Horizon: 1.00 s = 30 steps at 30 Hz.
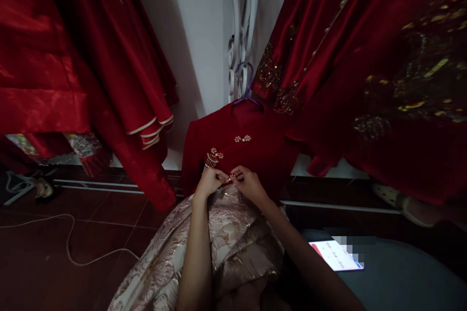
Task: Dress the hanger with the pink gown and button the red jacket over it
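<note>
A dark red jacket hangs on a blue hanger in front of me, above a pale gold brocade skirt. Its front has pearl button fastenings and a tasselled ornament. My left hand and my right hand meet at the jacket's lower edge. Both pinch a small pearl fastening between their fingertips.
Red satin garments hang at the left, and embroidered red gowns at the right. A white wall with an ornate white frame stands behind. A white cable lies on the dark tile floor. A lit phone rests on a grey surface at lower right.
</note>
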Motion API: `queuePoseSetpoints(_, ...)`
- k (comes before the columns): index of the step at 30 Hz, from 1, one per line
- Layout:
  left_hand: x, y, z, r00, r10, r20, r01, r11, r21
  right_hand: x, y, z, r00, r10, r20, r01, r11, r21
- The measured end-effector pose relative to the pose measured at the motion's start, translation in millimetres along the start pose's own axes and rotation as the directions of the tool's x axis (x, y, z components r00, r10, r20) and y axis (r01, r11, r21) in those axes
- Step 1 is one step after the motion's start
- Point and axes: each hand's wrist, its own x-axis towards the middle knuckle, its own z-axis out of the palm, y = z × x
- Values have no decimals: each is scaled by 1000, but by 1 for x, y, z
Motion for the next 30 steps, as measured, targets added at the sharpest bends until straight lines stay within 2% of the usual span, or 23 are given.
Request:
queuePoseSetpoints(3,0,-3,0,1000,25,14,-25,1000,-6,-1,-2,-2,998,64,-18,-64,998,-8)
queuePoseSetpoints(6,0,-6,-2,999,37,8,-38,997,73,-1,-12,-11,980,144,140,-159,981,107)
queuePoseSetpoints(8,-1,-7,-5,999,45,0,-45,993,110,-1,-22,-21,966,129,226,-171,969,179)
queuePoseSetpoints(12,-3,-6,-8,997,75,-3,-74,991,113,1,-32,-39,977,79,198,-114,979,169)
queuePoseSetpoints(15,-2,-6,-7,997,76,14,-77,993,94,3,-23,-44,988,71,135,-87,990,114)
queuePoseSetpoints(18,-1,-8,-3,995,95,34,-97,992,83,3,-7,-42,993,90,78,-95,994,54)
queuePoseSetpoints(23,1,-8,-1,991,130,17,-131,987,96,2,7,-32,972,106,210,-140,978,156)
queuePoseSetpoints(30,1,-4,-2,992,123,14,-124,990,63,3,15,-17,967,80,242,-142,958,251)
